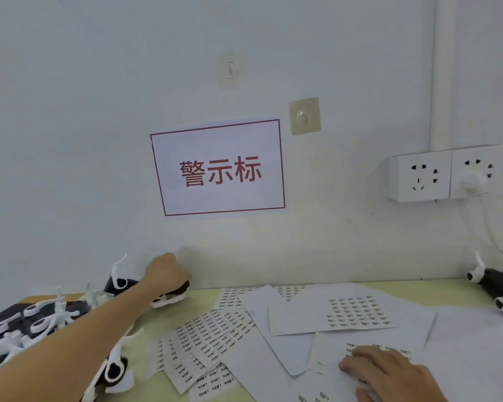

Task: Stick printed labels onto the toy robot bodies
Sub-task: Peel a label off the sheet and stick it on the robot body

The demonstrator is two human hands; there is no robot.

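Note:
My left hand reaches to the back of the table by the wall and grips a black-and-white toy robot body. A heap of other black-and-white robot bodies lies at the left edge, and one more sits under my forearm. My right hand rests flat, fingers spread, on a sheet of printed labels at the lower right. More label sheets fan out across the middle of the pale green table.
Two robot bodies lie at the far right by the wall. A partly used label sheet and blank backing paper cover the right side. On the wall hang a red-framed sign, a socket strip with a plugged white cable and two hooks.

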